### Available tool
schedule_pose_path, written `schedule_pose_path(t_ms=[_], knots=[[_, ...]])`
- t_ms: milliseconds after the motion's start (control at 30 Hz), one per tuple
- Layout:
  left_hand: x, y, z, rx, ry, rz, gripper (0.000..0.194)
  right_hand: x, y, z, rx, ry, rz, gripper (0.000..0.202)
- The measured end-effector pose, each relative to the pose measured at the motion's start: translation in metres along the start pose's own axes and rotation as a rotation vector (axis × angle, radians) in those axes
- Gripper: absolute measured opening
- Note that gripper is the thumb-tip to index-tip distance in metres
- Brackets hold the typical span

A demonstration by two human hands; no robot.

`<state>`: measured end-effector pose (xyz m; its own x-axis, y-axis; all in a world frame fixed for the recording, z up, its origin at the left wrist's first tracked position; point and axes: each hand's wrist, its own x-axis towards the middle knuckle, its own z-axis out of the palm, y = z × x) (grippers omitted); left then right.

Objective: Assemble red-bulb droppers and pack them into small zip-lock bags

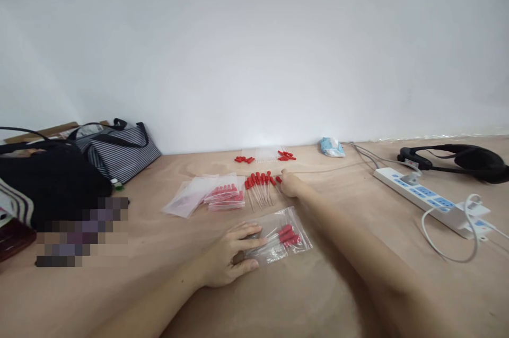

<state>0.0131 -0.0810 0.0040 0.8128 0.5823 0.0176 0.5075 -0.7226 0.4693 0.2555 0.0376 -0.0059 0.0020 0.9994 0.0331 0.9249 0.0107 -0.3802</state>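
My left hand point(234, 253) lies with its fingers spread over the left end of a clear zip bag point(304, 226), pressing it to the table. Inside that bag are several droppers point(287, 234) with red bulbs and thin clear stems. Farther out, my right hand point(292, 184) is closed at the right end of a loose row of red-bulbed droppers point(258, 181), pinching one dropper point(279, 180) by its bulb. Its fingertips are partly hidden. Left of the row, a stack of bags point(226, 197) holds more droppers, with frosted bags point(186, 197) beside it.
Against the wall lie more red-bulbed droppers point(286, 156) and a blue-white packet point(332, 147). At the right are a white power strip point(417, 192) with cables and a black headset point(469, 160). A striped bag point(123, 152) and a black bag point(51, 179) stand left.
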Motion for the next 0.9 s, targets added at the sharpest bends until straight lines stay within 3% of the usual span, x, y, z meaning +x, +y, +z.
schedule_pose_path(t_ms=[100,267,300,433,567,800,900], knots=[[0.000,-0.001,0.001,0.005,0.001,0.007,0.043,-0.009,0.011,-0.004,0.020,0.003,-0.029,0.035],[0.000,-0.001,0.000,0.014,0.013,0.027,0.043,-0.041,0.048,-0.022,0.114,0.063,0.002,0.052],[0.000,-0.001,-0.001,0.014,0.016,0.031,0.043,-0.049,0.055,-0.024,0.186,0.079,0.016,0.052],[0.000,0.000,-0.001,-0.002,0.018,0.021,0.042,-0.077,0.071,-0.018,0.909,0.178,0.038,0.044],[0.000,0.001,0.000,-0.002,0.018,0.008,0.042,-0.091,0.066,-0.007,1.216,0.301,0.070,0.042],[0.001,0.006,-0.004,0.022,0.009,-0.005,0.041,-0.101,0.044,0.000,1.298,0.318,0.034,0.040],[0.000,0.007,-0.004,0.013,0.053,0.002,0.050,-0.110,0.032,0.004,1.257,0.268,0.007,0.038]])
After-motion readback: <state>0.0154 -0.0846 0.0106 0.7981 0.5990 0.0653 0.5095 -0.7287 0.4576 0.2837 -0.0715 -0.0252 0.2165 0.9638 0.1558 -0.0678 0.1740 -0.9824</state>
